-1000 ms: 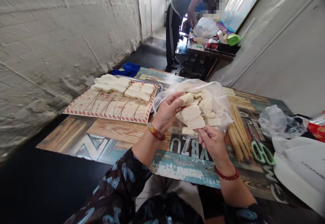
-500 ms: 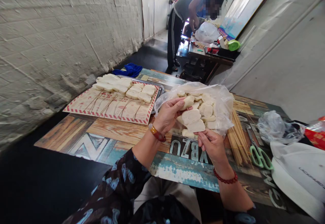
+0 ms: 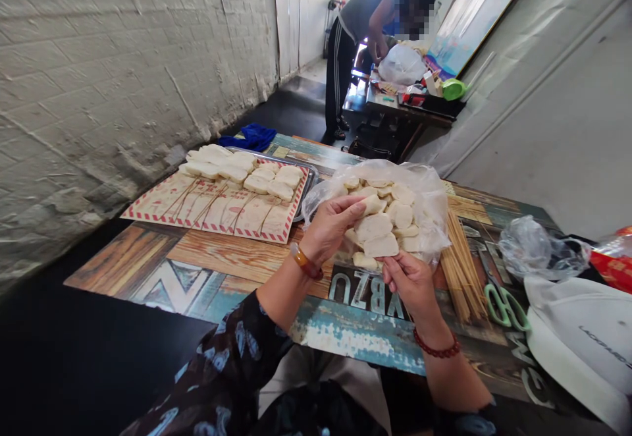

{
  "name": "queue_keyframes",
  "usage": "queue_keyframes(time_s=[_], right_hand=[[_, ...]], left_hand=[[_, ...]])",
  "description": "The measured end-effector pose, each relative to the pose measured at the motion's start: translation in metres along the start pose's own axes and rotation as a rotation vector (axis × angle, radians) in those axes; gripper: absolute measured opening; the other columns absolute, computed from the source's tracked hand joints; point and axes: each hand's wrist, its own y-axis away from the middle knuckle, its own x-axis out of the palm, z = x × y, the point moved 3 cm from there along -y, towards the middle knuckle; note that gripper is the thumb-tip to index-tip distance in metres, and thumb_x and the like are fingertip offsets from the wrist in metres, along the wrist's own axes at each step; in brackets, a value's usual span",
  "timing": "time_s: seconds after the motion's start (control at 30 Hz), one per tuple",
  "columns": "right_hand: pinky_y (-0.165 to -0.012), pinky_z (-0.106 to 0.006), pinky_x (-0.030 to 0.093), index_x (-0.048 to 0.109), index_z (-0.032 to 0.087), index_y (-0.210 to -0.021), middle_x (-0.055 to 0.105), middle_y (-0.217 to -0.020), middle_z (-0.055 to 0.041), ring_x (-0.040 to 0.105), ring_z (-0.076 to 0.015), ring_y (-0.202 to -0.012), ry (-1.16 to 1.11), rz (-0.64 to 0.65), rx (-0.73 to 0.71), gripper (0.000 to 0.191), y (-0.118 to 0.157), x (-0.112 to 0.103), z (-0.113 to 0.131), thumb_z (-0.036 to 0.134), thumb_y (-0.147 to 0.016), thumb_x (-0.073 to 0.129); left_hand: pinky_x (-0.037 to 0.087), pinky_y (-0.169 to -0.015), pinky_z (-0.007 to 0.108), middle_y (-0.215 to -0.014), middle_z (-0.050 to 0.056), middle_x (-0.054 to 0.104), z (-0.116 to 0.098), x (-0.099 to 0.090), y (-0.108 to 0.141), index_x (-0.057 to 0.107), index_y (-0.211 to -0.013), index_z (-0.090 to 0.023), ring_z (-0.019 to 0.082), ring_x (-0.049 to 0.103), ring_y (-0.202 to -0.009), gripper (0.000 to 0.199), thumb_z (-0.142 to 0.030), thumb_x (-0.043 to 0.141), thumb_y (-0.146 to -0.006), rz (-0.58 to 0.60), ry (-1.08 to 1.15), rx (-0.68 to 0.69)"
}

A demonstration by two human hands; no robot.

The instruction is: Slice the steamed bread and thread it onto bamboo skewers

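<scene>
My left hand [image 3: 332,226] pinches a pale, flat slice [image 3: 371,205] above a clear plastic bag [image 3: 434,209] of similar slices. Two more slices [image 3: 380,245] are lined up just in front of it, seemingly on a thin skewer. The fingers of my right hand [image 3: 407,278] are closed at the near end of these slices, around what looks like the skewer's end, mostly hidden. To the left, skewered slices [image 3: 217,163] lie in rows on red-edged paper [image 3: 207,215] over a metal tray [image 3: 311,182].
Bare wooden skewers [image 3: 459,271] and green-handled scissors [image 3: 506,304] lie right of the bag. Further right are a crumpled plastic bag [image 3: 536,248] and a white cap [image 3: 582,337]. A blue cloth [image 3: 251,136] lies at the far edge. A person [image 3: 368,21] bends over another table [image 3: 395,107].
My left hand has moved slightly down with its slice, closer to the slices in front of it. My right hand has barely moved.
</scene>
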Motion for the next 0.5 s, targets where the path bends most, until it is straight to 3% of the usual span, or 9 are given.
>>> queue_keyframes(time_s=[0.5], right_hand=[[-0.044, -0.025, 0.042, 0.072, 0.022, -0.083, 0.062, -0.058, 0.0015, 0.052, -0.0121, -0.044, 0.029, -0.015, 0.028, 0.036, -0.001, 0.0019, -0.0013, 0.054, -0.094, 0.061]], left_hand=[[0.047, -0.071, 0.026, -0.088, 0.006, 0.079, 0.0001, 0.0025, 0.005, 0.084, -0.094, -0.019, 0.015, 0.065, -0.075, 0.039, -0.045, 0.089, -0.066, 0.05, -0.065, 0.036]])
